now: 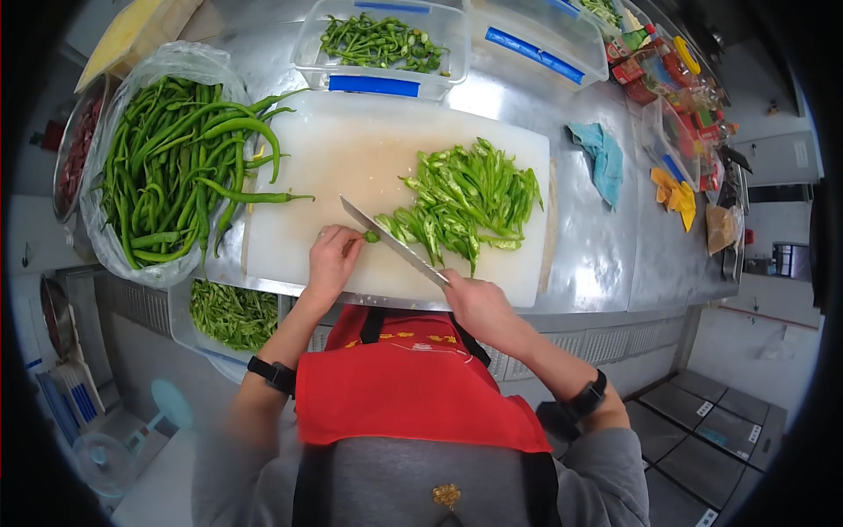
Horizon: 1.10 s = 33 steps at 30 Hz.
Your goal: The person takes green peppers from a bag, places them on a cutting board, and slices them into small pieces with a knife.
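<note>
On the white cutting board (303, 145), my left hand (335, 259) pinches a short green pepper end (371, 236) between its fingertips. My right hand (479, 305) is wrapped round the handle of a knife (395, 243), whose blade slants up and left, close beside the pepper end. Sliced green peppers (474, 198) lie in a pile beyond the blade, on the right half of the board. Whole long green peppers (176, 162) fill a clear plastic bag (158, 274) at the board's left, and some hang over its edge.
A clear bin (457, 53) of pepper stems and another bin (575, 44) stand behind the board. Below the bag is a container of sliced peppers (233, 314). A blue cloth (599, 162), orange cloth (674, 198) and bottles (672, 70) are at the right; a metal bowl (66, 189) at the left.
</note>
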Motion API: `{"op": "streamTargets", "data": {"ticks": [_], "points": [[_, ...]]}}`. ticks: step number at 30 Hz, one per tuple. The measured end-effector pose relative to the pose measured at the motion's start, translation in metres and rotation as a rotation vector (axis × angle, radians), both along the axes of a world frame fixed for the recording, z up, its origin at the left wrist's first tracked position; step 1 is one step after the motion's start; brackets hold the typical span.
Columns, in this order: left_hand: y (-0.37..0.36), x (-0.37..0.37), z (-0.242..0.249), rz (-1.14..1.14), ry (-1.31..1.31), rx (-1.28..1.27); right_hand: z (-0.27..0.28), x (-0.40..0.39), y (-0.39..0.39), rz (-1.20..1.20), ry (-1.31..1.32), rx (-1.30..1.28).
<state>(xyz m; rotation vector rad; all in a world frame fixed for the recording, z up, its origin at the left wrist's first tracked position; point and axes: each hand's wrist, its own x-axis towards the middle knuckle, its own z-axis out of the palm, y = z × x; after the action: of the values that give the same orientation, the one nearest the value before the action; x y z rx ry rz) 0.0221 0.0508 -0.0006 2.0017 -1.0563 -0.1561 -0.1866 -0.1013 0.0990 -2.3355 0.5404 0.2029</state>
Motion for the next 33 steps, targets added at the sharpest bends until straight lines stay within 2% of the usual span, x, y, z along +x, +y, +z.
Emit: {"op": "streamTargets", "data": {"ticks": [5,8,11,13,16,18,20,22,26,28,33], "points": [[-0.001,-0.002,0.005,-0.014,-0.028,0.021,-0.017,0.008,0.000,-0.069,0.002,0.048],[0.003,0.002,-0.001,-0.063,-0.090,0.131,-0.008,-0.007,-0.007,-0.144,-0.072,0.017],[-0.006,0.020,0.002,-0.030,0.039,0.121,0.015,-0.035,-0.023,-0.305,-0.211,-0.066],[-0.028,0.044,0.016,-0.041,-0.114,0.161,0.024,-0.055,-0.039,-0.436,-0.274,-0.159],[-0.083,0.097,0.037,-0.015,-0.330,0.108,0.024,-0.075,-0.073,-0.653,-0.139,-0.267],[-0.126,0.136,0.052,0.071,-0.299,0.100,0.010,-0.090,-0.096,-0.695,-0.094,-0.341],[-0.158,0.162,0.066,0.121,-0.463,-0.037,-0.006,-0.097,-0.108,-0.706,-0.083,-0.417],[-0.166,0.148,0.099,0.072,-0.433,-0.137,-0.022,-0.102,-0.114,-0.675,-0.109,-0.489],[-0.125,0.103,0.108,-0.053,-0.314,-0.247,-0.036,-0.082,-0.098,-0.602,-0.064,-0.492],[-0.084,0.084,0.096,0.041,-0.212,-0.234,-0.039,-0.072,-0.085,-0.574,-0.022,-0.473],[0.058,0.066,0.038,0.502,0.030,-0.190,-0.026,-0.060,-0.067,-0.496,-0.030,-0.384]]}}
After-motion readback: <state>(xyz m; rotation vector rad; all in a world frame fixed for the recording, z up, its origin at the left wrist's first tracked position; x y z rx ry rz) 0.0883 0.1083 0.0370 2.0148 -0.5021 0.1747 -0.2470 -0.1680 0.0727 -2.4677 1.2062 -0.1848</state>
